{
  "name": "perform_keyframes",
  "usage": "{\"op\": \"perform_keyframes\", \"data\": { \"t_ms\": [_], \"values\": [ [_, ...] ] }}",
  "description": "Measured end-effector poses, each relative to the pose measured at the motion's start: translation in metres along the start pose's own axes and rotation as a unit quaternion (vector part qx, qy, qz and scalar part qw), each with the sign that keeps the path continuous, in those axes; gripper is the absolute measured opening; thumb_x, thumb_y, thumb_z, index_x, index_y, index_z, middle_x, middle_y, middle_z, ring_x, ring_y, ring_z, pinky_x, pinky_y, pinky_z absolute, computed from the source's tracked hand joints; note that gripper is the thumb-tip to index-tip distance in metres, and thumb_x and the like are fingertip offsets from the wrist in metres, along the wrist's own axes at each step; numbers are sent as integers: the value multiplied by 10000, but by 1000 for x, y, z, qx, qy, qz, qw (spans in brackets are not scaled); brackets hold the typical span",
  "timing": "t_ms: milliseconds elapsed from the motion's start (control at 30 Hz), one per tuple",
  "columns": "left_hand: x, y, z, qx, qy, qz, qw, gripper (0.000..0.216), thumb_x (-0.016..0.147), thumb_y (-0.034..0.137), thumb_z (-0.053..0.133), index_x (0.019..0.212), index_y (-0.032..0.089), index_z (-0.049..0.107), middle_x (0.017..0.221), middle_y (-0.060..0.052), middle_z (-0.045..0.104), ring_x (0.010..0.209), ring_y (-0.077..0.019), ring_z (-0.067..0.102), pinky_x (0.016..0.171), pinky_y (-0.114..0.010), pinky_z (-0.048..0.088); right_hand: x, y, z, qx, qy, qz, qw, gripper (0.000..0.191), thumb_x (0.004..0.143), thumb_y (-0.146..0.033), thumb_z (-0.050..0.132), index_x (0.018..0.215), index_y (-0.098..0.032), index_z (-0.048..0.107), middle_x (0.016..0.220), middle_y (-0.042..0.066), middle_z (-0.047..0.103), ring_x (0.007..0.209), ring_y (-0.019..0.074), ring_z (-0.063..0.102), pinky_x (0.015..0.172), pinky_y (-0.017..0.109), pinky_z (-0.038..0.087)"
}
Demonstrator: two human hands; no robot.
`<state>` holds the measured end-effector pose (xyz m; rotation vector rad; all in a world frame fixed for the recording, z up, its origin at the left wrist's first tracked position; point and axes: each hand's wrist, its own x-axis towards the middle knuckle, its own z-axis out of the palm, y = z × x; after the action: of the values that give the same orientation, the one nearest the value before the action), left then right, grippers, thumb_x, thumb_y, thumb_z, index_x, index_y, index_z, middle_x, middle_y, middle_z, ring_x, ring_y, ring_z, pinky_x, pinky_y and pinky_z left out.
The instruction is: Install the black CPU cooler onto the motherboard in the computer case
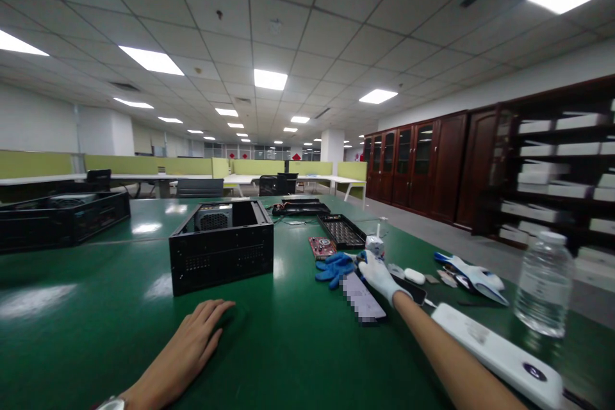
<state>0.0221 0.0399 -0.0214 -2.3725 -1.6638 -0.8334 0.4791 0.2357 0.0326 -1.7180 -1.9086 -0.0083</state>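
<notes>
My left grip (185,349) lies open, flat on the table (298,346). My gloved right grip (379,275) touches the blue gloves (335,268); closure indeterminate.

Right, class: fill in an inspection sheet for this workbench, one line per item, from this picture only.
Surface: green table, glossy.
Job's things: blue glove under the right hand; open black computer case ahead of the left hand.
Clutter: water bottle, white device, red circuit board, black tray.
Grips: left hand bare, flat on the table; right hand gloved white, on the blue glove.
Cables: nothing seen clearly.
Surroundings: wooden cabinets, green desk partitions.
</notes>
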Motion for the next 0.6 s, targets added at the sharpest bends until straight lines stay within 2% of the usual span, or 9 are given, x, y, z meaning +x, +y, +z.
{"op": "perform_keyframes", "data": {
  "t_ms": [100, 267, 367, 467, 600],
  "values": [
    [0, -2, 2, -4, -2, -1, 1000, 416, 1037, 307, 379, 1449, 362, 400, 1405, -58, 519, 1284, -274, 516, 1092, -531, 456, 15, -5, 6, 36, -28, -4, 999, 242, 988, -353, 600, 1117, -152, 640, 1058, 51, 684, 951, 199, 666, 881, 421, 557],
    [0, -2, 0, -2, -9, 8, 1000, 385, 1031, 279, 379, 1401, 352, 456, 1396, -48, 520, 1271, -267, 515, 1076, -506, 466, 26, -18, 8, 87, -43, -40, 994, 278, 989, -365, 594, 1179, -164, 621, 1138, 68, 668, 1023, 220, 652, 923, 448, 540],
    [0, -1, -1, 3, -9, 15, 1000, 368, 1025, 269, 383, 1367, 349, 494, 1372, -43, 536, 1248, -265, 532, 1061, -496, 478, 31, -28, 9, 111, -61, -65, 990, 289, 990, -378, 590, 1185, -167, 618, 1119, 65, 672, 979, 210, 659, 895, 434, 549],
    [0, -1, 0, 3, -8, 20, 1000, 358, 1023, 265, 385, 1349, 342, 513, 1359, -47, 546, 1242, -265, 536, 1052, -484, 486, 37, -44, 14, 130, -78, -89, 984, 268, 988, -374, 599, 1142, -157, 631, 1055, 50, 681, 905, 189, 668, 837, 403, 570],
    [1, 1, -1, -3, -21, 14, 1000, 333, 1022, 258, 389, 1311, 332, 535, 1318, -44, 564, 1219, -256, 542, 1034, -464, 489, 45, -72, 23, 148, -73, -127, 978, 256, 985, -365, 605, 1133, -158, 634, 1064, 51, 677, 911, 188, 664, 830, 395, 572]
  ]
}}
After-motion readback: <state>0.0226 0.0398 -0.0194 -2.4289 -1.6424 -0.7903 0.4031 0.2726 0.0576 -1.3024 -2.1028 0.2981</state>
